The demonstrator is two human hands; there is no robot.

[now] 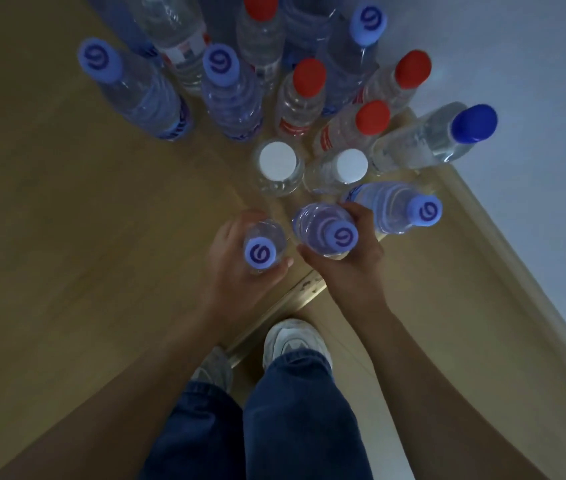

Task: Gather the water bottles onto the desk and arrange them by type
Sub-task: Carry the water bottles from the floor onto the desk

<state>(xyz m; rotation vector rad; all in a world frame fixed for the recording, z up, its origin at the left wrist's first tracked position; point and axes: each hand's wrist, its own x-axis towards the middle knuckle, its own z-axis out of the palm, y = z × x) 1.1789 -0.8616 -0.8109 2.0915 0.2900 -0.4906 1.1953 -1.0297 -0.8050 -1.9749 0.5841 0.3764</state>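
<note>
Between the curled fingers of the left hand (240,261) sits 1 bottle with a pale blue swirl cap (260,253), and the right hand (347,258) wraps a second swirl-cap bottle (340,235) the same way, fingers clamped round the body just below the neck. Both bottles are held upright at the near corner of the desk (67,202); whether their bases touch the wood I cannot tell.

Just past the right fingertips stands a third swirl-cap bottle (425,210), close beside the held one. Beyond the fingers of both hands stand 2 white-cap bottles (277,161), then 4 red-cap bottles (309,77) bunched together, 1 dark blue-cap bottle (475,123) out to the right, and 3 more swirl-cap bottles (221,64) further back and to the left.

Gathering looks mostly done, since many bottles already stand on the desk. Sorting looks partial: reds and whites sit in groups, yet the swirl caps are split between the far left and the near corner, so those 3 near ones probably need joining with the rest
</note>
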